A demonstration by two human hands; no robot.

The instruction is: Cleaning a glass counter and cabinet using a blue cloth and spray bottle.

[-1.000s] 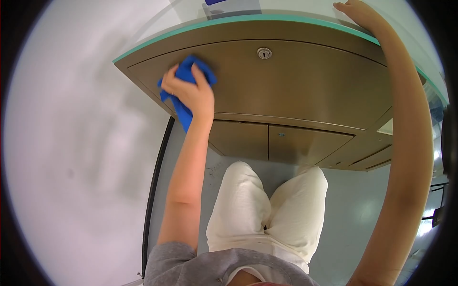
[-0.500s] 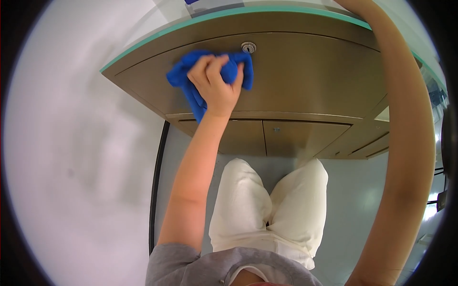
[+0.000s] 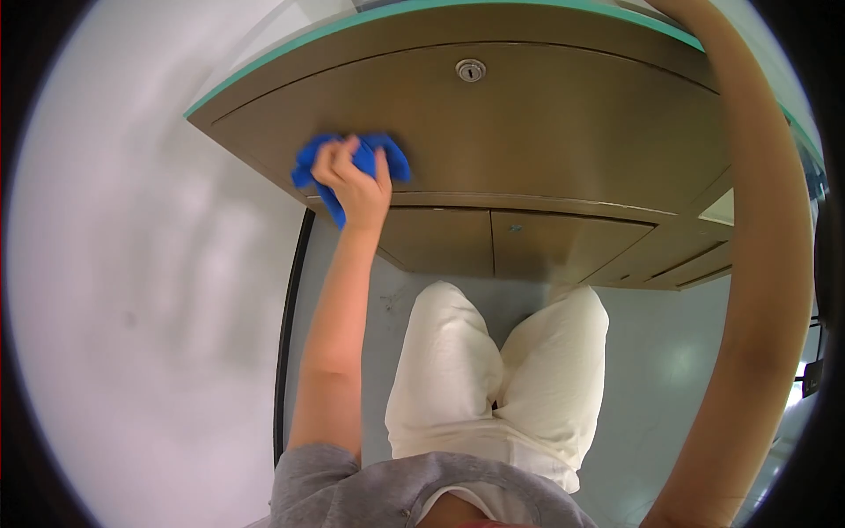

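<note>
My left hand [image 3: 352, 189] is closed on a bunched blue cloth [image 3: 395, 159]. It presses the cloth to the lower left part of a brown cabinet's wide front panel [image 3: 563, 123], with folds spreading out on both sides of the fingers. Above and to the right of the hand, a round silver keyhole lock [image 3: 471, 70] sits in the panel. My right forearm reaches up along the right side, past the green glass edge [image 3: 651, 26] on top of the cabinet. The top of the picture cuts off my right hand.
Below the panel are two smaller cabinet doors [image 3: 440, 239]. A white wall [image 3: 150, 264] stands on the left, with a black strip [image 3: 289, 334] at its foot. My knees in white trousers [image 3: 453, 352] are close to the cabinet, above a grey floor [image 3: 660, 378].
My left hand has moved the blue cloth down and to the left, away from the lock. The right arm has shifted slightly rightward in the picture, while the cabinet appears a little higher.
</note>
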